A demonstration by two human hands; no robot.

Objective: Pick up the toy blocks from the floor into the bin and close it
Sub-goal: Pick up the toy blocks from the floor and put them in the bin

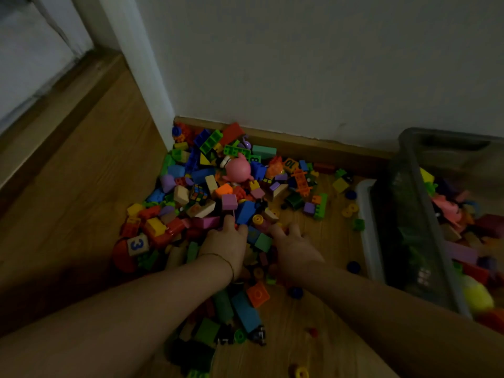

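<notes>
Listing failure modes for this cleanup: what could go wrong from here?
The left hand and right hand are in a loose pile; a two-hand scoop may shed pieces on the way to the bin.
Strays such as a yellow ring and a blue disc lie apart; easily missed.
The bin looks fairly full; closing may jam.
</notes>
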